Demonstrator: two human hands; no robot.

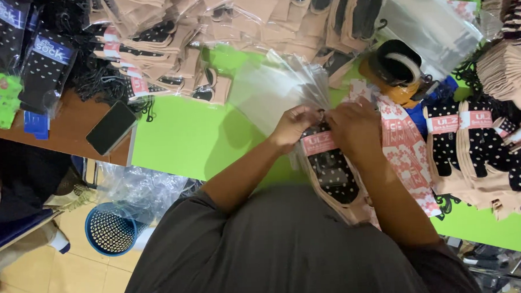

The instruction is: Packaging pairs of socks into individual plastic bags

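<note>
Both hands, left point(293, 123) and right point(357, 127), pinch the top of 1 sock pack point(330, 170) (black, dotted) over the green table point(185, 137).

The one camera sits on my head and looks steeply down over my chest and forearms onto the green table point(185, 137). It is close to my hands, with floor showing at the lower left.

Bright, even overhead light – glare on the clear plastic bags point(281, 85) – soft blur throughout.
</note>
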